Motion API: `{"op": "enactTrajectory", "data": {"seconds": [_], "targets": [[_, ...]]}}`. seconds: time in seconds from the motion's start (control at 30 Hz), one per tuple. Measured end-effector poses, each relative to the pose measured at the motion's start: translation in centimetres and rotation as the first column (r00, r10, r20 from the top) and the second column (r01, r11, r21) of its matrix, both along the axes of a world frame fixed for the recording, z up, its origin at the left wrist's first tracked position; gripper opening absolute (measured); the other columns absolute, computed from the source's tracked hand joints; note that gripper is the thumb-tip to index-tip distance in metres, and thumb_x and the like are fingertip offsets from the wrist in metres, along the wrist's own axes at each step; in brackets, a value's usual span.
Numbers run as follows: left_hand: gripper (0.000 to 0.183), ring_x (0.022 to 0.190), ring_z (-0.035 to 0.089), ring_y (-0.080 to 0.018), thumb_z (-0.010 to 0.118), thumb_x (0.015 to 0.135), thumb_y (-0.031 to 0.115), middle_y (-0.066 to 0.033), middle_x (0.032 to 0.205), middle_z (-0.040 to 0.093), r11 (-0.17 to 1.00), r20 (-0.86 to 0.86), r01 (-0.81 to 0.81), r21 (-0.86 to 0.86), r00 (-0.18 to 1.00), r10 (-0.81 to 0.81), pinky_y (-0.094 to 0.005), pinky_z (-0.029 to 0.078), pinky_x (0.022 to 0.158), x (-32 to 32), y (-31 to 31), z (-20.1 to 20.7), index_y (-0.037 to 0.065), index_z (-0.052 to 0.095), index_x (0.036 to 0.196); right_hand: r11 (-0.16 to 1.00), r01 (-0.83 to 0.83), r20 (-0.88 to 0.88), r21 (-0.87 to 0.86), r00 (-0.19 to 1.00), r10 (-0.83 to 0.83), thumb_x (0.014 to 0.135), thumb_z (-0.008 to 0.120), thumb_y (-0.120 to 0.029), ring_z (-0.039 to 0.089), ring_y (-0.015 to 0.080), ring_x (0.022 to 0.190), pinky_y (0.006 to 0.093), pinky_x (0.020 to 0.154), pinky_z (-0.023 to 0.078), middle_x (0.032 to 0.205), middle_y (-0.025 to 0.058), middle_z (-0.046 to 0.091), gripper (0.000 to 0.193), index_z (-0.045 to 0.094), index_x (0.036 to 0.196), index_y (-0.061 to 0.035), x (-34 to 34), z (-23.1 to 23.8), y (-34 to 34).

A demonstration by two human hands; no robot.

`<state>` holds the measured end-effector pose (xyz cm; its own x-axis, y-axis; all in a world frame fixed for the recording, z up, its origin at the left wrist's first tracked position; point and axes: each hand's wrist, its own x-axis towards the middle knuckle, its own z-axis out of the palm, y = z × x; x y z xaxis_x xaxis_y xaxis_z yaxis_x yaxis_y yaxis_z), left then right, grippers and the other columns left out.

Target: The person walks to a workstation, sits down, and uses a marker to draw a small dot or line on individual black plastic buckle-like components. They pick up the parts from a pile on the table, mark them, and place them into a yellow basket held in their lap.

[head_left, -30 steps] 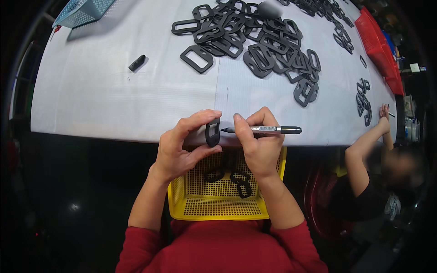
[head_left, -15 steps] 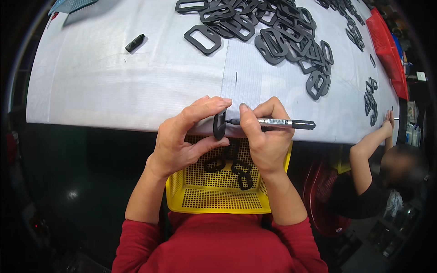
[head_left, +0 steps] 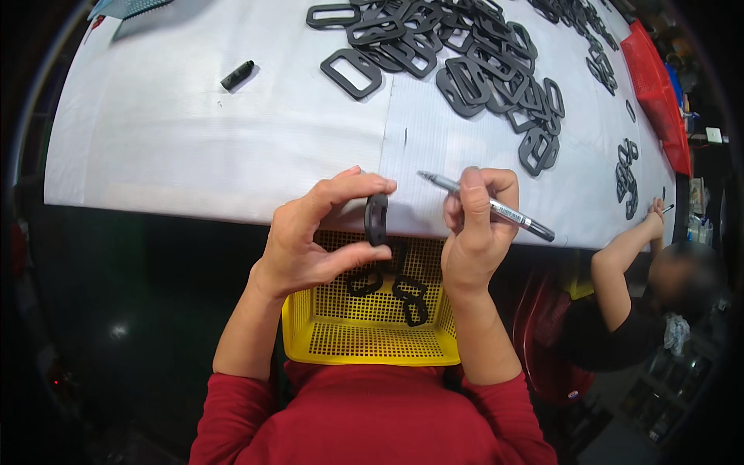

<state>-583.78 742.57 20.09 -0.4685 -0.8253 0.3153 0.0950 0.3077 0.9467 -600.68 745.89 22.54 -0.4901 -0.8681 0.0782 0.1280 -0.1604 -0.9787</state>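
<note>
Between the thumb and fingers of my left hand (head_left: 318, 225) a black oblong ring-shaped plastic piece (head_left: 376, 220) is held on edge, above the near edge of the table. My right hand (head_left: 482, 225) grips a silver and black marker pen (head_left: 505, 211), its dark tip pointing up and left, apart from the piece. Below my hands, a yellow mesh basket (head_left: 372, 350) rests by my lap with several black pieces (head_left: 411, 298) inside. A black pen cap (head_left: 238, 75) lies on the table at the left.
A heap of similar black pieces (head_left: 473, 58) covers the far middle of the white table (head_left: 194, 155). Smaller groups lie at the right near a red basket (head_left: 655, 101). Another person's arm (head_left: 620, 260) reaches the table at the right. A blue basket (head_left: 128, 8) stands far left.
My right hand has drawn the marker back to the right, away from the black piece, and tilted its tip upward. My left hand still holds the piece, turned slightly.
</note>
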Motion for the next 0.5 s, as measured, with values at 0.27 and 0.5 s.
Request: {"op": "enactTrajectory", "data": {"seconds": [0.27, 0.5], "targets": [[0.029, 0.103, 0.053, -0.021, 0.07, 0.067, 0.001, -0.0091, 0.105, 0.058, 0.992, -0.129, 0.079, 0.099, 0.989, -0.066, -0.0364, 0.037, 0.095, 1.2, -0.6, 1.4, 0.004, 0.061, 0.094, 0.978, -0.191, -0.658, -0.088, 0.748, 0.087, 0.075, 0.064, -0.007, 0.059, 0.0172, 0.065, 0.0258, 0.058, 0.043, 0.075, 0.0077, 0.062, 0.012, 0.06, 0.087, -0.0061, 1.3, 0.1, -7.6], [0.024, 0.089, 0.047, -0.0118, 0.054, 0.073, -0.014, -0.0068, 0.122, 0.044, 0.956, -0.245, -0.091, 0.277, 0.956, 0.162, -0.0218, 0.04, 0.079, 0.1, 0.1, 1.3, 0.004, 0.062, 0.087, 0.957, -0.28, -0.979, -0.076, 0.201, -0.018, 0.064, 0.066, -0.008, 0.052, 0.0244, 0.077, 0.0332, 0.064, 0.043, 0.073, 0.0037, 0.057, 0.021, 0.056, 0.082, -0.0097, 1.6, -0.5, -9.9]]}}
